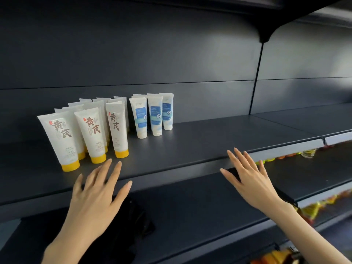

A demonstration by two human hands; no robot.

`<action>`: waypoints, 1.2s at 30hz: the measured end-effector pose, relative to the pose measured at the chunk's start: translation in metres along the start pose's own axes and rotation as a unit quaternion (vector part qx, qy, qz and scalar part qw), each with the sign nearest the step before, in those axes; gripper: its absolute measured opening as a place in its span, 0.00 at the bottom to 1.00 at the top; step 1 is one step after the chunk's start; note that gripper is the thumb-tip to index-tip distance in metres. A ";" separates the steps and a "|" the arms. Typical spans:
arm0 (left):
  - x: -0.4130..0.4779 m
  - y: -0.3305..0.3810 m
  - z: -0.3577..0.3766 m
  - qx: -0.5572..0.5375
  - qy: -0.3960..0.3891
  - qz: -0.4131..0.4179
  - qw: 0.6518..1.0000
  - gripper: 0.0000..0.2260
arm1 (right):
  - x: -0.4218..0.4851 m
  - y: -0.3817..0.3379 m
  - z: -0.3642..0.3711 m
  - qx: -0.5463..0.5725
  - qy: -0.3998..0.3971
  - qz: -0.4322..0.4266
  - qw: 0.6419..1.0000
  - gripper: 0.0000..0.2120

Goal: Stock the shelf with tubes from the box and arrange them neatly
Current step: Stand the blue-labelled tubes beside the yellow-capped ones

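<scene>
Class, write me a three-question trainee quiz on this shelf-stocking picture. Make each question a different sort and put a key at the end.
1. True or false: the left hand and the right hand each grip a tube.
2. Where do the blue-labelled tubes stand, relative to the yellow-capped tubes? A. to their left. B. to their right. C. on the level below.
3. Fill in: the front tubes on the shelf stand upright on their ____.
Key: 1. False; both hands are open and hold nothing. 2. B. 3. caps.
</scene>
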State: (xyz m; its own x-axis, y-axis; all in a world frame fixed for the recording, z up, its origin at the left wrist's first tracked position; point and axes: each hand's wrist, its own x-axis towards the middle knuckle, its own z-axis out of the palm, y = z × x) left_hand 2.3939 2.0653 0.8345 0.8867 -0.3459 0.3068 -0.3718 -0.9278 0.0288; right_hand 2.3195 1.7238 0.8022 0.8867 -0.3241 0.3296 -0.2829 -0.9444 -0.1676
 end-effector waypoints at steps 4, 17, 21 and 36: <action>0.000 0.024 0.001 0.000 -0.011 0.006 1.000 0.45 | -0.019 0.040 0.002 -0.021 -0.010 0.041 0.999 0.39; -0.009 0.199 0.027 -0.040 0.010 0.147 0.988 0.34 | -0.095 0.206 -0.003 -0.016 -0.035 0.144 0.989 0.40; -0.015 0.260 0.050 -0.056 -0.011 0.204 0.977 0.31 | -0.132 0.259 0.001 -0.003 -0.058 0.192 0.980 0.40; 0.023 0.424 0.169 -0.114 -0.196 0.360 0.905 0.34 | -0.254 0.373 0.032 0.002 -0.117 0.436 0.892 0.36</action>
State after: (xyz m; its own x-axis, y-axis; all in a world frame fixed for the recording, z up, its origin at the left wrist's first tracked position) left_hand 2.3028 1.6401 0.6927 0.4046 -0.9138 -0.0347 -0.8996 -0.4045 0.1648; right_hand 1.9999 1.4554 0.6262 0.3816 -0.9151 -0.1305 -0.9021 -0.3379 -0.2685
